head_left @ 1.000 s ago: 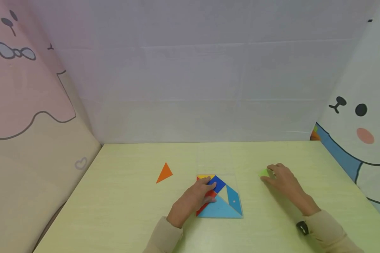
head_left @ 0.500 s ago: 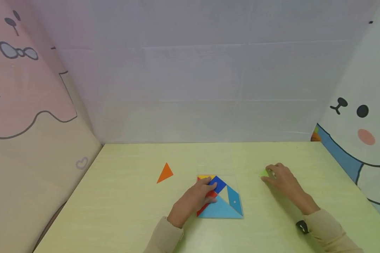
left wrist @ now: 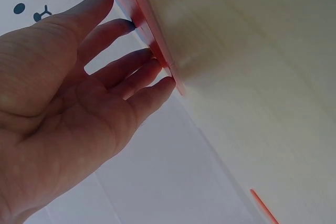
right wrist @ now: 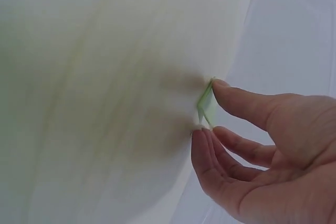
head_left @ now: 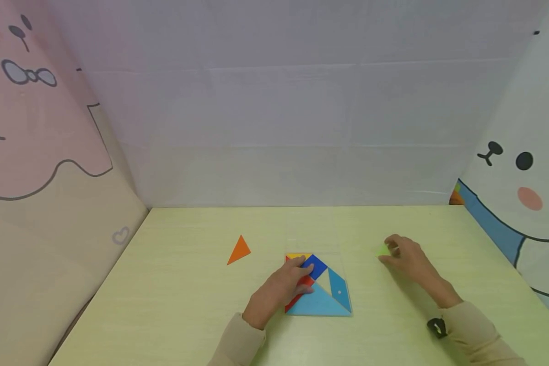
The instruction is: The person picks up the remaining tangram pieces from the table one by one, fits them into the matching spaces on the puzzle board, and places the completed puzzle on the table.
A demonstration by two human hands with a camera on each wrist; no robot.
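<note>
Tile (head_left: 383,251), light green, thin and flat, sits at or just above the right half of the pale yellow wood-grained counter (head_left: 187,315), toward its far edge; whether it touches, I cannot tell. The right hand (head_left: 409,260) has its grip clamped on it, thumb opposite fingertips. Near the counter's middle, the left hand (head_left: 279,287), grip apart, rests on a flat puzzle tray (head_left: 320,315), over a red piece (head_left: 294,303) and a dark blue square (head_left: 315,266). Light blue triangle (head_left: 317,304) and blue parallelogram (head_left: 339,290) lie beside them. An orange triangle (head_left: 240,251) lies apart, nearer the far-left corner.
</note>
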